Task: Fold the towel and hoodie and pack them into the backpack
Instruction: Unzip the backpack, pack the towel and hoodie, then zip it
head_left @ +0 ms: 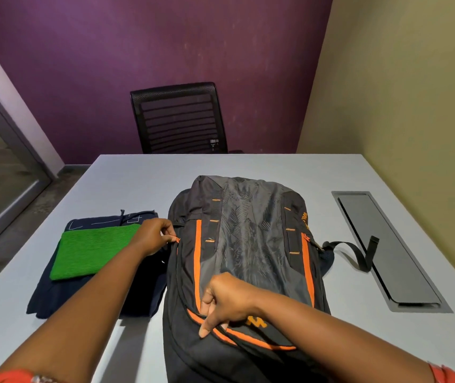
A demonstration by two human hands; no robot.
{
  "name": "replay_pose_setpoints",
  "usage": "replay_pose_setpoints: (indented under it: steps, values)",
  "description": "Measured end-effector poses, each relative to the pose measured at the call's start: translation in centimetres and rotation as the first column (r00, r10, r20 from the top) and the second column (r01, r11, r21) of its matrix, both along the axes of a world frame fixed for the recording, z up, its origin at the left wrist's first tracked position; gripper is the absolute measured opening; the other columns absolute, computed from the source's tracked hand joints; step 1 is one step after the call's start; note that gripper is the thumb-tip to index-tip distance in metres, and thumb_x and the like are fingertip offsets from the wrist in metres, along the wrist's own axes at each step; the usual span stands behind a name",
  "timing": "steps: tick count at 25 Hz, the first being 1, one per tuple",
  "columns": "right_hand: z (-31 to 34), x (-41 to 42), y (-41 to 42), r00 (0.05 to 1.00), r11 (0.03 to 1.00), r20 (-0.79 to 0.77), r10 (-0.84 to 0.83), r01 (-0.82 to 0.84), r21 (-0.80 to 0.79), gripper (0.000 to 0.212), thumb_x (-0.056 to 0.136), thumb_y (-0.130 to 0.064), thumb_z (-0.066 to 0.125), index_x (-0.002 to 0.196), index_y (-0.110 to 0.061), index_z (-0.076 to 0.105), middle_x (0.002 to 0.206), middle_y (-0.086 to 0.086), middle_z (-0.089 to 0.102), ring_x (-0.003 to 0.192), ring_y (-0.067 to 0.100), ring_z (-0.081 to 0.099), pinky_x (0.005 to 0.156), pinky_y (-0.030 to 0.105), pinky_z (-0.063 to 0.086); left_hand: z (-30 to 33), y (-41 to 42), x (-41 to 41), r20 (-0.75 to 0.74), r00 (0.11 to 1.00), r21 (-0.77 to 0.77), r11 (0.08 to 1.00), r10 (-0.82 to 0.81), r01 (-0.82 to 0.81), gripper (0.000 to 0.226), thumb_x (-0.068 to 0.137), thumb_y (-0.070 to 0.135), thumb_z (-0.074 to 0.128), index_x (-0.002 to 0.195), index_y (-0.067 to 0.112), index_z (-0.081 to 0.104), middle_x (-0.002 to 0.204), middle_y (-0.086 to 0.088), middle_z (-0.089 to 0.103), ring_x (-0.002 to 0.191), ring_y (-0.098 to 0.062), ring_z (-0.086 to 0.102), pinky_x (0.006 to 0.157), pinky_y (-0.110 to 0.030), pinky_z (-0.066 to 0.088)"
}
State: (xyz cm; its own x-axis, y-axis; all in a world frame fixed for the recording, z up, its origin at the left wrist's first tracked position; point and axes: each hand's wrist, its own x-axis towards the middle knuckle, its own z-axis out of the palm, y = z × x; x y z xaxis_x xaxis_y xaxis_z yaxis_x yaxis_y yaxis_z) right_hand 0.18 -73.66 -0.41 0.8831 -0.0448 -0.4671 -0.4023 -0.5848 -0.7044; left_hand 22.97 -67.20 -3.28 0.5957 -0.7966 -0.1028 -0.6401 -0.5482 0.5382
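Head view, backpack (251, 244) bottom cut off

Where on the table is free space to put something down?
Bare table lies behind the folded hoodie and backpack, up to the far edge. Another patch lies between the backpack's strap and the near edge. It is crowded where the left hand works, between towel and backpack.

Orange lettering on backpack (248, 244) partly hidden, unreadable.
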Motion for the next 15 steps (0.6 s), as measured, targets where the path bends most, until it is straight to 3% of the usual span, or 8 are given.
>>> replay_pose_setpoints:
  steps: [2,3,4,6,8,10,13,15]
  values:
    - [0.4,-0.2,-0.7,0.997,0.992,-0.055,-0.057,0.063,0.113,0.025,0.075,-0.009,0.076,0.095,0.003,0.067,0.047,-0.016,0.059,0.048,0.001,0.057,0.051,0.007,0.049,0.1,0.6,-0.1,-0.033,0.999,-0.097,0.994,0.039,-0.042,0.026,0.074,0.004,0.075,0.067,0.026,0.063,0.073,0.004,0.064,0.067,-0.009,0.055,0.066,-0.023,0.042]
    - [0.7,-0.1,-1.2,0.996,0.986,-0.065,-0.061,0.07,0.15,0.028,0.077,-0.007,0.074,0.101,0.006,0.067,0.049,-0.016,0.06,0.052,0.003,0.059,0.054,0.008,0.05,0.2,0.9,-0.3,-0.036,0.999,-0.147,0.989,0.031,-0.036,0.02,0.074,0.004,0.075,0.082,0.022,0.068,0.089,0.001,0.066,0.079,-0.01,0.057,0.076,-0.023,0.043]
    - [1.2,-0.1,-1.8,0.997,0.984,-0.062,-0.055,0.064,0.169,0.029,0.079,-0.005,0.072,0.104,0.008,0.066,0.048,-0.017,0.06,0.054,0.003,0.059,0.055,0.009,0.051,0.8,1.2,-0.6,-0.046,0.999,-0.159,0.987,-0.009,0.002,0.031,0.076,0.006,0.073,0.105,0.017,0.067,0.111,-0.001,0.062,0.101,-0.011,0.055,0.091,-0.023,0.039]
    - [3.3,0.1,-3.1,1.0,0.991,-0.021,-0.019,0.022,0.135,0.023,0.082,-0.003,0.068,0.103,0.006,0.067,0.046,-0.015,0.059,0.049,-0.003,0.055,0.053,0.011,0.05,2.5,1.7,-2.0,-0.192,0.956,-0.129,0.971,-0.223,0.201,0.063,0.075,0.01,0.059,0.135,0.021,0.044,0.143,0.006,0.035,0.134,-0.006,0.024,0.108,-0.022,0.016]
    - [5.9,0.2,-4.2,0.998,0.999,0.041,0.04,-0.042,0.032,0.005,0.085,-0.005,0.065,0.087,-0.001,0.066,0.054,-0.008,0.056,0.056,0.004,0.049,0.058,0.022,0.044,4.8,2.2,-3.9,-0.452,0.793,-0.109,0.908,-0.408,0.404,0.071,0.066,0.01,0.043,0.133,0.033,0.044,0.148,0.017,0.02,0.137,0.003,0.003,0.109,-0.022,0.01]
    - [8.0,0.2,-5.6,0.988,0.988,0.14,0.068,-0.047,-0.144,0.012,0.087,-0.011,0.063,0.075,-0.012,0.061,0.067,-0.001,0.053,0.066,0.01,0.046,0.063,0.027,0.039,5.8,2.3,-5.3,-0.544,0.702,-0.132,0.873,-0.459,0.469,0.065,0.068,0.017,0.051,0.122,0.053,0.05,0.147,0.021,0.021,0.136,0.006,0.006,0.107,-0.016,0.015]
    - [10.0,-0.2,-7.0,0.952,0.97,0.301,-0.059,0.126,-0.207,0.009,0.091,-0.016,0.059,0.09,-0.013,0.067,0.084,0.0,0.063,0.079,0.012,0.055,0.078,0.033,0.047,6.0,1.1,-6.2,-0.37,0.871,-0.221,0.941,-0.323,0.255,0.062,0.048,0.056,0.075,0.106,0.055,0.054,0.141,0.009,0.042,0.127,0.002,0.038,0.114,-0.025,0.02]
    - [10.0,-0.8,-7.3,0.934,0.971,0.338,-0.12,0.181,-0.154,0.012,0.091,-0.017,0.059,0.095,-0.01,0.068,0.086,-0.002,0.065,0.08,0.01,0.057,0.081,0.035,0.048,5.4,-0.3,-6.4,-0.248,0.926,-0.371,0.911,-0.285,0.181,0.038,0.047,0.061,0.072,0.083,0.054,0.066,0.107,0.015,0.068,0.096,0.013,0.057,0.113,-0.026,0.024]
